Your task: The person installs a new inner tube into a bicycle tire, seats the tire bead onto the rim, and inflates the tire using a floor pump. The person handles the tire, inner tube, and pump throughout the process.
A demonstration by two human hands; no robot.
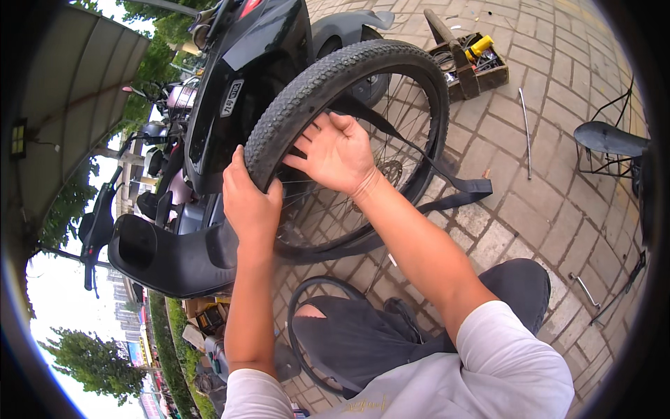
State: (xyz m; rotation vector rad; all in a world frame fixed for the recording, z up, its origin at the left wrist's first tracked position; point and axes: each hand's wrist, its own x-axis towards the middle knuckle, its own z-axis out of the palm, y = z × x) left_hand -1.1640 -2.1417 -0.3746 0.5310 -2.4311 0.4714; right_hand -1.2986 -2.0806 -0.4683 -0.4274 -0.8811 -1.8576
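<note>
A bicycle wheel with a knobby black tire (335,59) stands tilted before me, with spokes around its hub (389,171). My left hand (250,199) grips the tire's near left side, thumb against the inner edge. My right hand (338,153) is palm up inside the wheel, fingers apart and slightly curled, some fingertips at the tire's inner edge. A flat black rubber band (474,187) hangs loose from the wheel and loops out to the right.
A black scooter (202,269) and others stand behind and left. A wooden tool box (464,87) sits upper right. Metal rods (525,133) lie on the brick paving (551,202), near a black metal-framed object (607,136). A thin black ring (328,281) lies by my knee.
</note>
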